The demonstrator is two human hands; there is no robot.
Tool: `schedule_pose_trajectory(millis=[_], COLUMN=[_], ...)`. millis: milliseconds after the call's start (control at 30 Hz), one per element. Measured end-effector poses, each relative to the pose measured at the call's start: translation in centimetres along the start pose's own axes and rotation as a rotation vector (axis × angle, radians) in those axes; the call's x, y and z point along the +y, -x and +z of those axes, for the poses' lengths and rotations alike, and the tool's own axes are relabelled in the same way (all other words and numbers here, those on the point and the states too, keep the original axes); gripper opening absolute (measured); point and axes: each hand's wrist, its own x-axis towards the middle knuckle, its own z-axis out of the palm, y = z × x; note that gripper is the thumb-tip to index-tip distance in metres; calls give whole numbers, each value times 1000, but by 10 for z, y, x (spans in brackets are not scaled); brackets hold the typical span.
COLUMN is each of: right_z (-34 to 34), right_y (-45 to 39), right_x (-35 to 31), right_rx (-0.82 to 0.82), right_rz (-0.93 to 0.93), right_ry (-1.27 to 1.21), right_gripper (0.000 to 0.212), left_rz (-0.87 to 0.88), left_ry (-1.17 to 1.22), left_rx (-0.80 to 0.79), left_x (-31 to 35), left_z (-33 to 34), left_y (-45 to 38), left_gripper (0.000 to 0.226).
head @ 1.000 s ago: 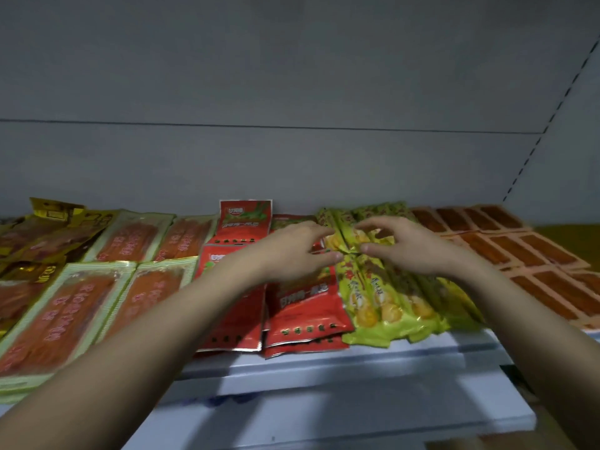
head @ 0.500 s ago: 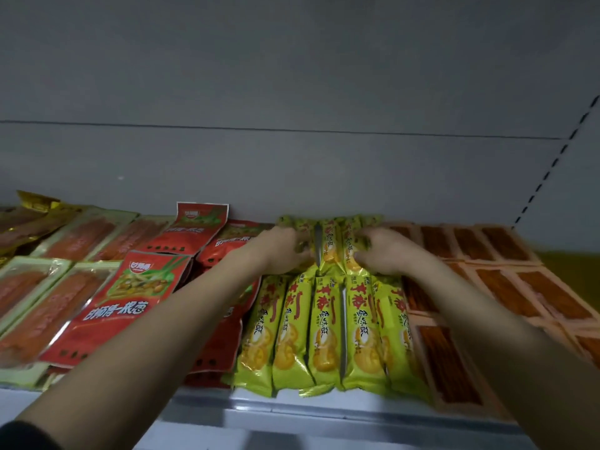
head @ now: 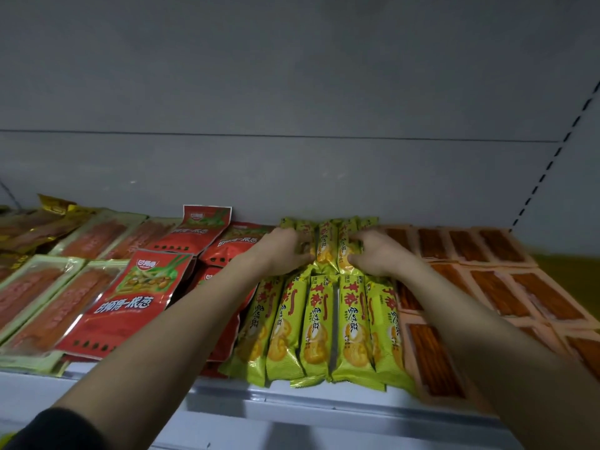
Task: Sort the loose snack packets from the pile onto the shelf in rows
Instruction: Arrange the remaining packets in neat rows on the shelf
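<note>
Both hands, left hand [head: 285, 254] and right hand [head: 376, 254], curl around the far green biscuit packets [head: 328, 245] against the back wall; squeezing could buckle them over the near row [head: 318, 326], overhanging the shelf [head: 292, 401] edge.

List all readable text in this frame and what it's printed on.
"一根芯", the legible end of the white line across the front red packet; its first characters are uncertain.
Logo oval at that packet's top: too blurred to read.
Red characters on the green-yellow biscuit packets: stylised, not reliably readable.
Same white line on the rear red packets: blurred.
Orange strip packets and clear green-edged packets: no readable text.
</note>
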Motion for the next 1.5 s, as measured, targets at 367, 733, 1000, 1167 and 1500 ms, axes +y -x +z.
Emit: schedule_pose_trajectory(millis=[367,733,1000,1167,1500], right_z=[-17,38,73,87,27], right_y=[93,147,149,152,156], right_x=[-23,-32,-33,-44,-30], right_rx=[-21,19,142,225,164], right_rz=[-58,26,65,64,-78], right_ry=[91,41,-85,-67,-87], right_gripper=[63,62,57,55,49], left_rz=[189,148,165,169,225], left_ry=[28,-71,-25,9,-59], left_rx=[-133,-167,-79,-23,-36], left_x=[21,34,30,28,50], left_z=[-18,31,61,66,26], left_y=[97,146,142,142,139], left_gripper=[67,87,103,108,106])
